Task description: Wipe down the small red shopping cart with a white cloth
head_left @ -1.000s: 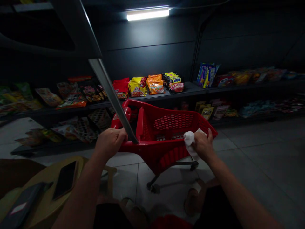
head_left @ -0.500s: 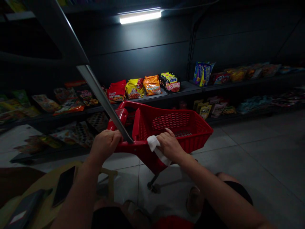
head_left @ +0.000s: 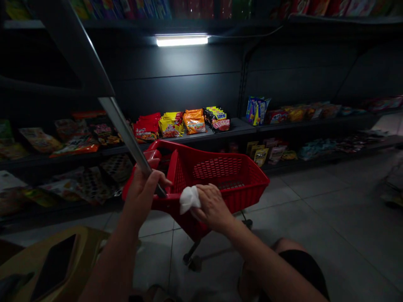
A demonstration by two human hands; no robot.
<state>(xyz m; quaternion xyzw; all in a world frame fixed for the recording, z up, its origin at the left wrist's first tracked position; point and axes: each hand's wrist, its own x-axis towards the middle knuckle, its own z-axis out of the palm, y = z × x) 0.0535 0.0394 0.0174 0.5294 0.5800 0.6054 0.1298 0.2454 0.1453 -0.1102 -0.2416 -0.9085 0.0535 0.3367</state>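
A red plastic shopping cart [head_left: 220, 176] on wheels stands on the tiled floor in front of me. My left hand [head_left: 143, 195] is closed round the cart's grey metal handle bar [head_left: 124, 130], which slants up to the upper left. My right hand [head_left: 212, 207] presses a crumpled white cloth [head_left: 189, 198] against the near rim of the red basket, fingers curled over it. My bare knee shows at the bottom right.
Dark store shelves [head_left: 242, 126] behind the cart hold snack and noodle packets [head_left: 181, 123] under a strip light [head_left: 181, 40]. A yellow stool [head_left: 82, 251] at the lower left carries a dark phone [head_left: 55, 268]. Grey floor tiles [head_left: 315, 226] stretch to the right.
My right hand slid the white cloth leftward along the cart's near rim, from its right corner toward the handle. The left hand kept its hold on the bar. The view tilted upward.
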